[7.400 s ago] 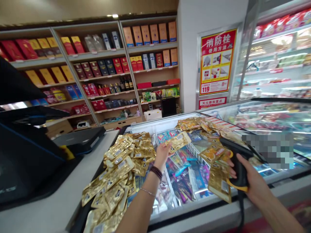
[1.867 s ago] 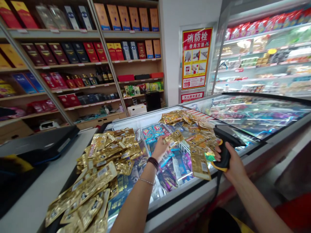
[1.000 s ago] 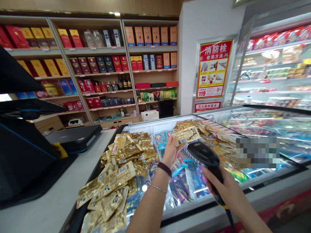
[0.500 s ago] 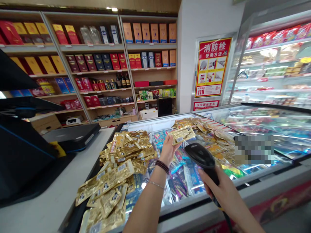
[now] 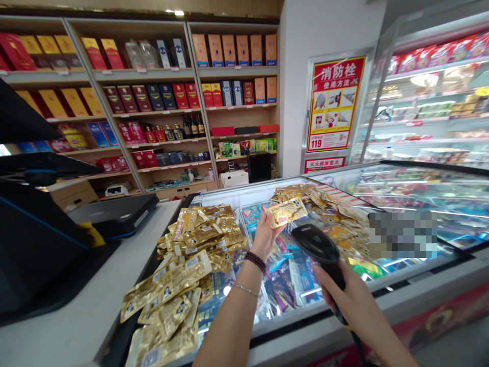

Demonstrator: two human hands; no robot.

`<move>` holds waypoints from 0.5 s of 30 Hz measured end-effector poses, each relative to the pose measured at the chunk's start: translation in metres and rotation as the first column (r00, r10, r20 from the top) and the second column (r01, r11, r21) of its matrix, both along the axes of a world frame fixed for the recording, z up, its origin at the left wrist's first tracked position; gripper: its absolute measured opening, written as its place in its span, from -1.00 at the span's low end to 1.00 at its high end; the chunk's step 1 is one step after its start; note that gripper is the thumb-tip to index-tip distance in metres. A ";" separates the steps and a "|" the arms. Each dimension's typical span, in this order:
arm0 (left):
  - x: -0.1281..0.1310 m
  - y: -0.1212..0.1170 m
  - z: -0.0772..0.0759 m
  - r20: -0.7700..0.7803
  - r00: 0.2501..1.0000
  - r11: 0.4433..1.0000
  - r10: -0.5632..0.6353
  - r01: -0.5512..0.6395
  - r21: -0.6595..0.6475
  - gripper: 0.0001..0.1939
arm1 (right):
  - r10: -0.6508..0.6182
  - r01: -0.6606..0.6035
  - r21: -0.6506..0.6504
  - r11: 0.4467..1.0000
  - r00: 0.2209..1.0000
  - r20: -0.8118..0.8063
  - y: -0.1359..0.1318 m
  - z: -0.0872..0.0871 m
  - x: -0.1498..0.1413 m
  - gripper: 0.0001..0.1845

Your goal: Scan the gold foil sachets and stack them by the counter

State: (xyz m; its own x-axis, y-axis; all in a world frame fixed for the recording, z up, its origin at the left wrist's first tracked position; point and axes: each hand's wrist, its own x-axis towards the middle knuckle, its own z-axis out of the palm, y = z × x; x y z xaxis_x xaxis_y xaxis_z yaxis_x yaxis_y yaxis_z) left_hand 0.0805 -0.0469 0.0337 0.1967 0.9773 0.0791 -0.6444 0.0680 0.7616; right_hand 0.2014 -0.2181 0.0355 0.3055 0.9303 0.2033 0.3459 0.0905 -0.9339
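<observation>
My left hand (image 5: 265, 237) pinches a gold foil sachet (image 5: 286, 212) upright above a chest freezer's glass top (image 5: 290, 285). My right hand (image 5: 346, 300) grips a black handheld barcode scanner (image 5: 317, 244) with its head pointed up and left, close to the sachet but apart from it. Its cable (image 5: 355, 339) hangs down past the freezer's front edge. A heap of similar gold sachets (image 5: 179, 270) lies to the left of my left wrist, and another heap (image 5: 328, 214) lies beyond the scanner.
A white counter (image 5: 76, 311) with a black laptop (image 5: 114, 210) runs along the left. Wooden shelves of boxed liquor (image 5: 145, 75) stand behind. A red fire-hydrant poster (image 5: 334, 104) and a chilled display case (image 5: 424, 102) are at the right.
Over the past seconds, the scanner has swung left from beside the far heap to just below the sachet, and my left hand has raised the sachet. Little has changed in the last half second.
</observation>
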 end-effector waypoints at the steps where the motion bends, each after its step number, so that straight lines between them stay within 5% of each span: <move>1: 0.000 0.000 0.000 -0.004 1.000 1.000 -0.003 0.003 0.003 -0.79 | -0.003 0.003 0.001 1.000 1.000 0.002 0.000 0.000 0.000 -0.61; 15: -0.011 0.001 -0.002 -0.024 1.000 0.998 0.012 -0.011 0.058 -0.69 | 0.050 -0.049 -0.011 0.999 0.999 0.017 0.008 -0.012 0.012 -0.50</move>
